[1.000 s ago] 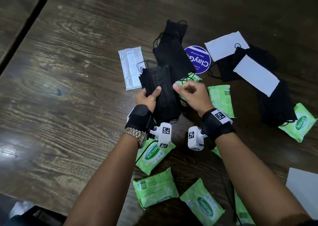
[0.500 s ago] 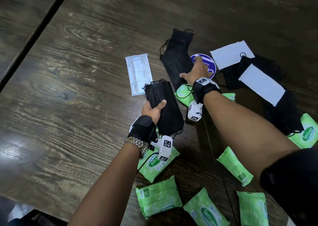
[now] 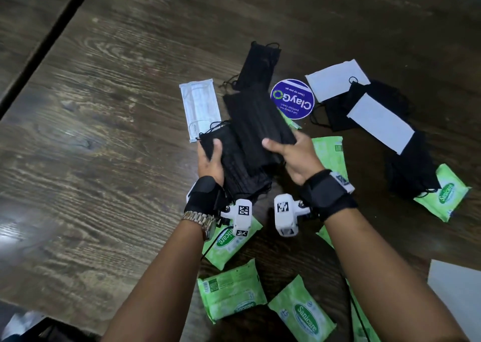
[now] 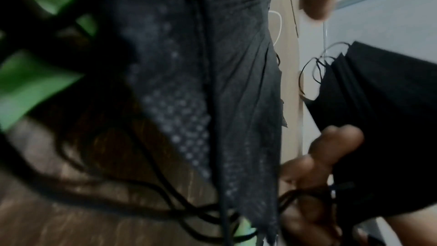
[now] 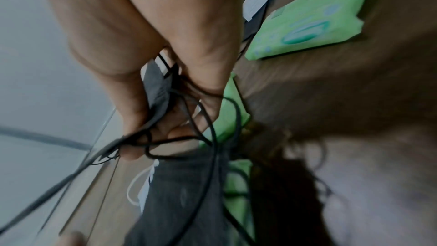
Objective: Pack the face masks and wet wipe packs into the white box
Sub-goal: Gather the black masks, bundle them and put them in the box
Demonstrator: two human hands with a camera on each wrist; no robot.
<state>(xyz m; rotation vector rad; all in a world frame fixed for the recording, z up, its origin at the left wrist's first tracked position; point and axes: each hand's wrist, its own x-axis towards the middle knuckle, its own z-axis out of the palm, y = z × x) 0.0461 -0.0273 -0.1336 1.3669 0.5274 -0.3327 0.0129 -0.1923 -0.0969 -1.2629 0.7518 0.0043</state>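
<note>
A dark wood-grain table [image 3: 104, 138] fills the scene, strewn with masks and green packs. Just above its middle the person gathers black face masks: the left hand [image 3: 209, 159] grips a stack of black masks [image 3: 234, 164] from its left edge, thumb on top and fingers underneath, while the right hand [image 3: 294, 154] pinches a second black bundle [image 3: 257, 123] by its near end, thumb across the top, and lays it over the first at a slight angle. In the wrist views, loose black ear loops [image 5: 212, 128] dangle and tangle around the right hand's fingers. To do this step well, the two bundles should probably be squared edge to edge and the loops tucked in before anything is carried, since stray loops could snag on neighbouring items. Both forearms reach forward from the near edge, wrists close together, palms turned inward. Beside the held stack lie a white mask [image 3: 200, 107], another black mask [image 3: 260, 65] farther off, a round blue sticker [image 3: 292, 99], and a heap of black masks with white cards [image 3: 380, 123] to the right. Green wet wipe packs [image 3: 231, 297] lie scattered near the forearms. A white corner [image 3: 455, 289] shows at the lower right edge; whether it is the box cannot be told.
</note>
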